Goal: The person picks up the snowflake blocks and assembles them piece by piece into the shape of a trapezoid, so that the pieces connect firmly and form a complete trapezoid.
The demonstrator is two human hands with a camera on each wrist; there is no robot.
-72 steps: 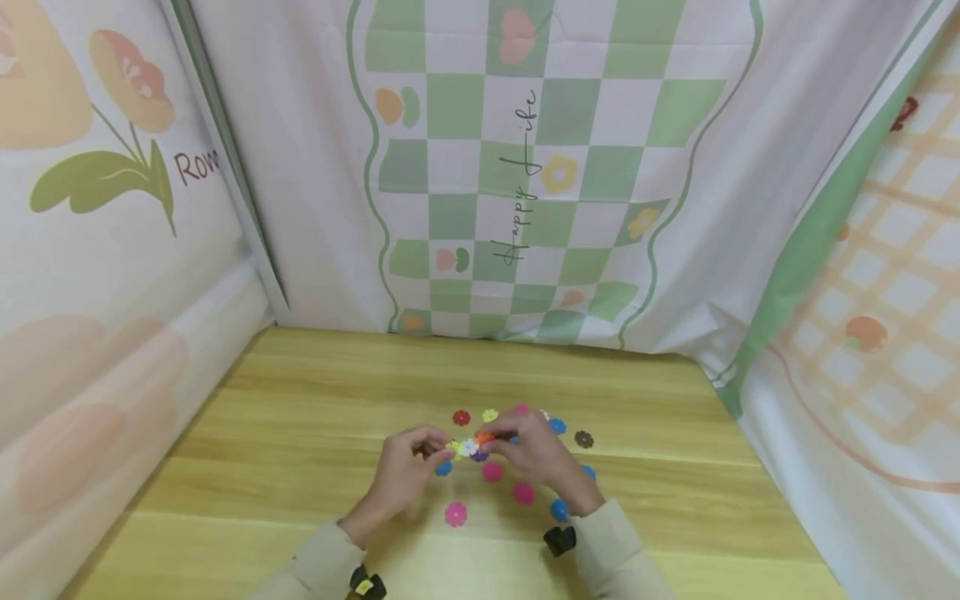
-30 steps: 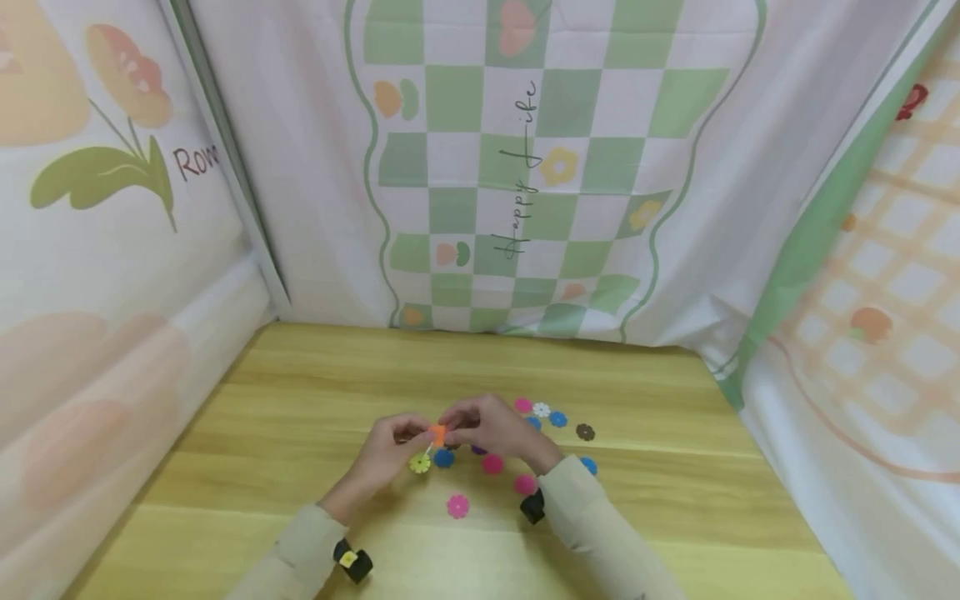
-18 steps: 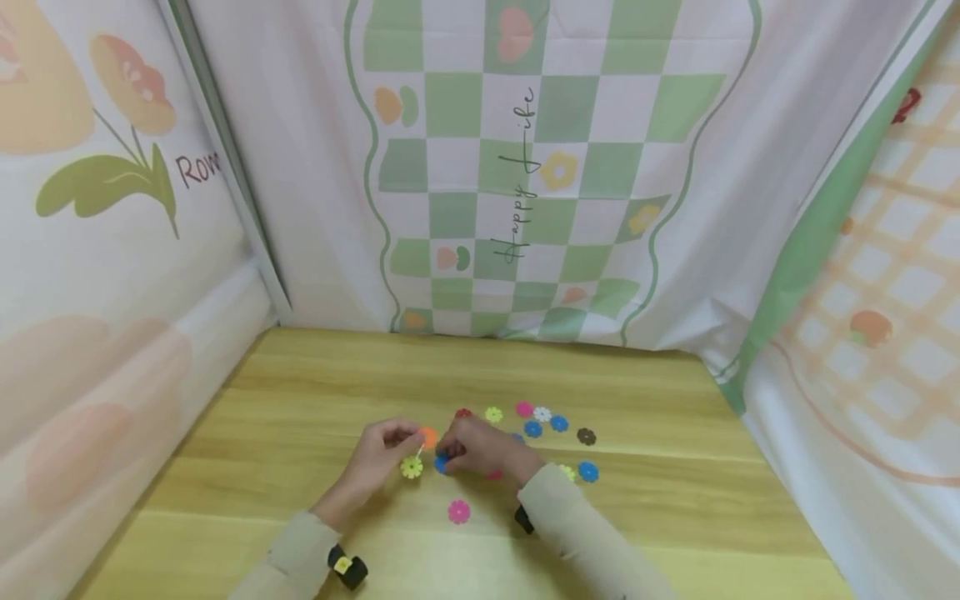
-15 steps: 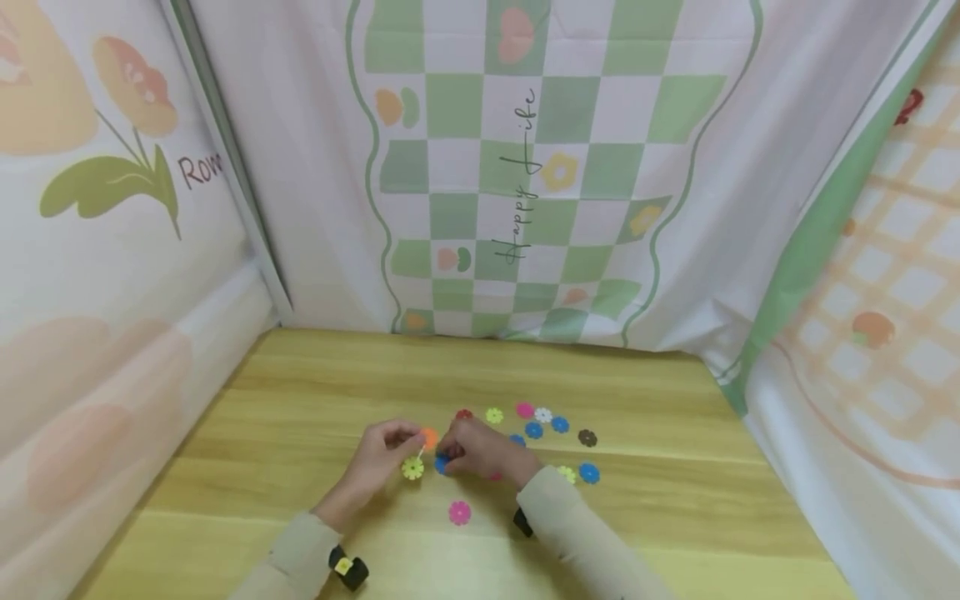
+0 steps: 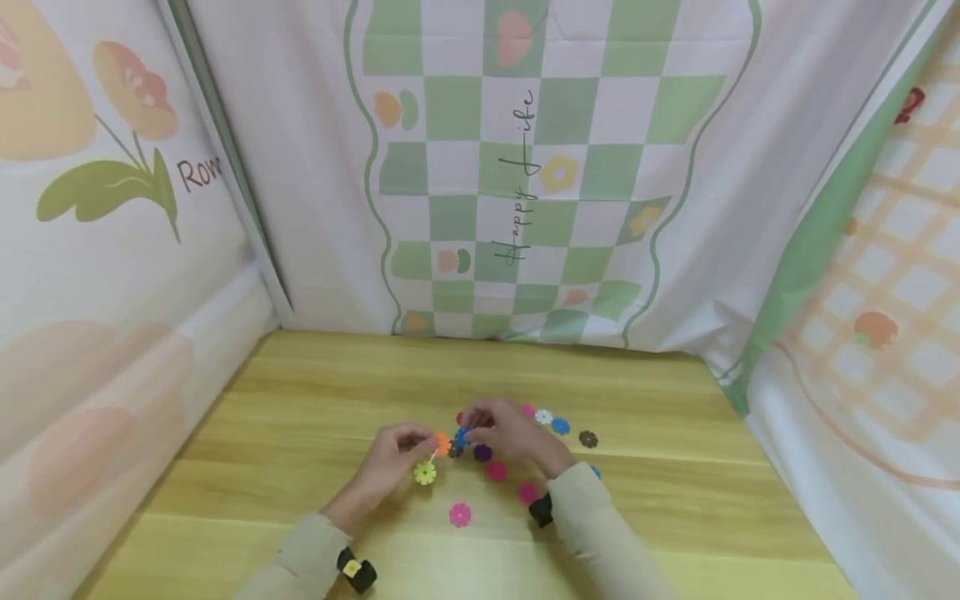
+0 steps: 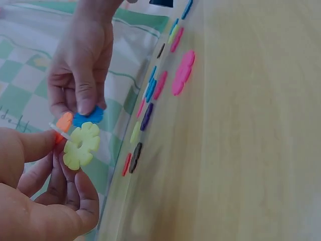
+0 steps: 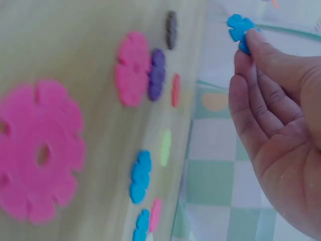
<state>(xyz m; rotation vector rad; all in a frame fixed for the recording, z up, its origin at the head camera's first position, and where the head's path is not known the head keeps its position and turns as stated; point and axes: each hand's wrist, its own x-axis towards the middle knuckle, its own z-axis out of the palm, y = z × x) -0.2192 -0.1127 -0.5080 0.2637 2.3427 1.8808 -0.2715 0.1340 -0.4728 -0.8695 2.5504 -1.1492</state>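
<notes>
Green-and-white checked fabric point(image 5: 570, 117) is hanging behind a wood-grain table point(image 5: 315, 383). Above the tabletop, the left hand point(image 5: 381, 468) is pinching a joined cluster: an orange piece point(image 5: 442, 443), a white connecting piece point(image 6: 61, 132) showing edge-on, and a yellow-green flower piece point(image 5: 424, 473) hanging at the near end. The right hand point(image 5: 513, 429) is pinching a blue flower piece point(image 5: 461, 436) between thumb and fingers, just beside the orange one; whether the two are touching cannot be told. Loose on the table, a purple piece point(image 5: 482, 452), a pink flower piece point(image 5: 460, 514), a white disc point(image 5: 543, 416) and a brown piece point(image 5: 588, 438) are lying apart. Beige sleeves point(image 5: 615, 533) are covering both forearms.
</notes>
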